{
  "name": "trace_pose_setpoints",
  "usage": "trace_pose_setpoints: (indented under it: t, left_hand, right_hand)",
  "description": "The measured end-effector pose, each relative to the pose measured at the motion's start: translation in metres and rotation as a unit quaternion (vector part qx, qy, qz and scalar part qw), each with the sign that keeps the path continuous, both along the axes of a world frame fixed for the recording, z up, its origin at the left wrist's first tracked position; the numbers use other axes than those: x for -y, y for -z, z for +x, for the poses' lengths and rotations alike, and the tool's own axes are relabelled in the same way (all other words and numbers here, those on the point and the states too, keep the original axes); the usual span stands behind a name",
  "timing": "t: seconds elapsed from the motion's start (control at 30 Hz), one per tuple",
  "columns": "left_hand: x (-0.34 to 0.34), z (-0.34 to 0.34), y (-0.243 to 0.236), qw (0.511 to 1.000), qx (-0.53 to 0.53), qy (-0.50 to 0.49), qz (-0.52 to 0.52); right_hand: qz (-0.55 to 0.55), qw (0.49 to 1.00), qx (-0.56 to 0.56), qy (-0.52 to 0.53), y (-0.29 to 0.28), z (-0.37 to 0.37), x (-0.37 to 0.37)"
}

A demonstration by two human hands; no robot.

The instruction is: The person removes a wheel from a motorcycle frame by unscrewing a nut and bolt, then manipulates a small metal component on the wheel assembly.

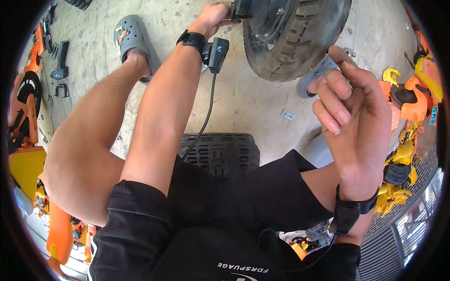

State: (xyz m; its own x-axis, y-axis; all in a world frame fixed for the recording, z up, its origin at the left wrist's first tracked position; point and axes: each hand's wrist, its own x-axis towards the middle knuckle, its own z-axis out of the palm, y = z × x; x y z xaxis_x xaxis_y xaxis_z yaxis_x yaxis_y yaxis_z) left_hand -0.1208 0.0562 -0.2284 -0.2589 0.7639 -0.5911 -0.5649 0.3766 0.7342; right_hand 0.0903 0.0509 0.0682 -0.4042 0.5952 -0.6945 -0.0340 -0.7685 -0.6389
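Observation:
A black, chunky-treaded wheel [293, 42] stands on the floor ahead of me, cut off by the top edge of the view. My left hand [213, 16] reaches out to its left side, with the fingers closed around a dark block-shaped part [240, 10] there. The exact kind of that part is hidden. To the right of the wheel and nearer to me, my right hand [354, 105] is raised palm up. Its fingers are loosely bent and apart, and nothing shows in them.
A black slotted plastic seat or crate [220, 152] is between my legs. At the left lie a cordless drill [60, 61] and orange machine parts [28, 117]. Orange and yellow parts [415, 103] crowd the right side. A small metal plate [288, 115] lies on the concrete floor.

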Motion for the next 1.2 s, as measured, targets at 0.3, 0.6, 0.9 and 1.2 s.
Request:
trace_pose_setpoints:
  t: [0.3, 0.6, 0.9, 1.2]
  left_hand:
    - [0.002, -0.006, 0.012, 0.998, 0.014, 0.065, 0.02]
    - [0.014, -0.001, -0.018, 0.995, -0.011, 0.099, -0.008]
    - [0.018, -0.005, -0.016, 0.993, -0.005, 0.114, -0.005]
    - [0.031, -0.007, 0.009, 0.994, -0.026, 0.08, 0.063]
  right_hand:
    - [0.036, 0.999, 0.015, -0.019, 0.005, 0.004, 0.0]
    - [0.044, 0.998, 0.018, -0.037, -0.001, 0.003, 0.004]
    - [0.039, 0.997, 0.034, -0.048, 0.002, 0.001, 0.003]
    - [0.057, 0.99, 0.074, -0.109, 0.008, -0.003, 0.018]
